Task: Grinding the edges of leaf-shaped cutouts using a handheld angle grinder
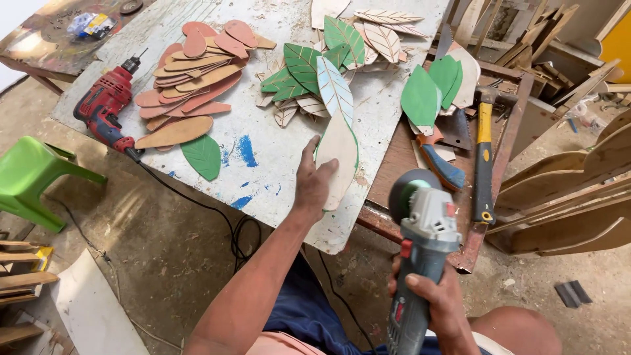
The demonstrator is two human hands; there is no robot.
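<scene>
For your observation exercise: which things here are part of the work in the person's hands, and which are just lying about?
In use:
left hand on the unpainted wooden leaf cut-out
right hand gripping the angle grinder

Lying about:
red drill
hammer
brown cut-outs
green painted leaves
green stool

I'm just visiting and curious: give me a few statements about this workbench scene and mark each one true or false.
1. The left hand rests on a pale wooden leaf cutout. True.
2. The right hand holds a hammer. False: it grips a grey angle grinder; the hammer lies on the bench.
3. The red drill lies at the left edge of the white board. True.
4. The green stool stands on top of the board. False: it stands on the floor, left of the bench.
5. All the leaf cutouts are painted green. False: a brown pile lies near the drill, and green leaves lie further right.
</scene>
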